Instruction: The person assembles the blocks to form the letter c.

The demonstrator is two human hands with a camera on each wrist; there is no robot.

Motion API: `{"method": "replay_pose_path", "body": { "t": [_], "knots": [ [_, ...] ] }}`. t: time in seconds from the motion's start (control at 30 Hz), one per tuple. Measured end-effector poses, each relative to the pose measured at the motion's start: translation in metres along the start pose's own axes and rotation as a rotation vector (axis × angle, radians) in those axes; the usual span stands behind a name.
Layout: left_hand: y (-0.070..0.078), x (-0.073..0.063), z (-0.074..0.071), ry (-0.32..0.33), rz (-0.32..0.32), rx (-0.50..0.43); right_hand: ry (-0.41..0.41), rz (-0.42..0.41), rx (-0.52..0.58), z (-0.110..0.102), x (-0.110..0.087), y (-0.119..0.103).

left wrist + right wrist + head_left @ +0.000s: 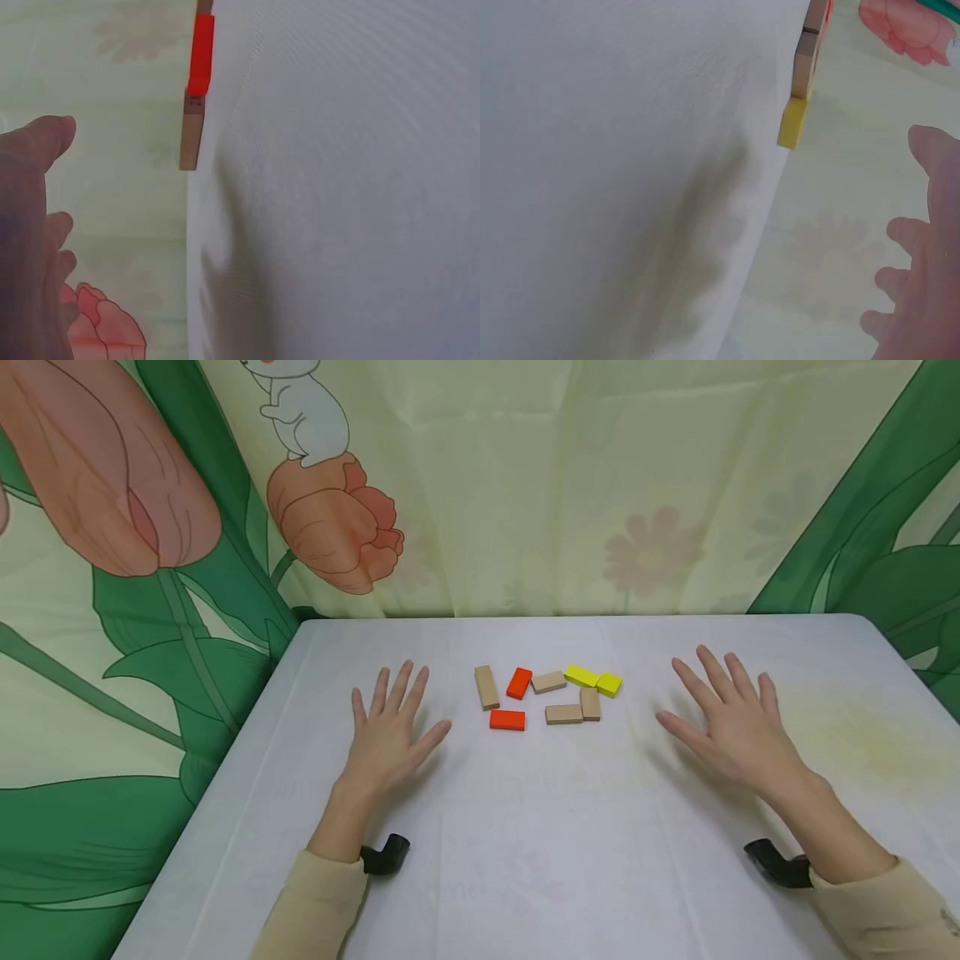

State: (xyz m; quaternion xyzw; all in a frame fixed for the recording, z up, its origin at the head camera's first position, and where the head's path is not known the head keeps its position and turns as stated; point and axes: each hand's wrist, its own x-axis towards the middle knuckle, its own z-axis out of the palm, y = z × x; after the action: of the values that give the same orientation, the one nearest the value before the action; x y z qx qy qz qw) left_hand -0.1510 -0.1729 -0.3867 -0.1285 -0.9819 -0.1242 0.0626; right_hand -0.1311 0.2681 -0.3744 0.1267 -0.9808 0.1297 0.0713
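Near the far edge of the desk (495, 827), about midway along it, lie two red blocks (507, 720), two yellow blocks (581, 675) and four wooden blocks (564, 714). Left hand (382, 739): raised over the desk on the left-edge side of the blocks, fingers extended and spread. Right hand (742, 727): likewise, on the right-edge side. Both apart from the blocks.

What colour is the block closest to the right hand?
The block closest to the right hand is yellow; the head view shows it best.
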Motion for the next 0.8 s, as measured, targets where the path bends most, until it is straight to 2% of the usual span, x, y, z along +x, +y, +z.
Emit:
{"method": "replay_pose_path", "body": {
  "t": [0.37,0.8],
  "knots": [
    [0.009,0.014,0.004,0.025,0.011,-0.023,0.045,-0.027,0.062,0.001,0.015,-0.015],
    [0.018,0.032,0.016,0.034,0.024,-0.047,0.089,-0.077,0.129,0.011,0.036,-0.041]
  ]
}}
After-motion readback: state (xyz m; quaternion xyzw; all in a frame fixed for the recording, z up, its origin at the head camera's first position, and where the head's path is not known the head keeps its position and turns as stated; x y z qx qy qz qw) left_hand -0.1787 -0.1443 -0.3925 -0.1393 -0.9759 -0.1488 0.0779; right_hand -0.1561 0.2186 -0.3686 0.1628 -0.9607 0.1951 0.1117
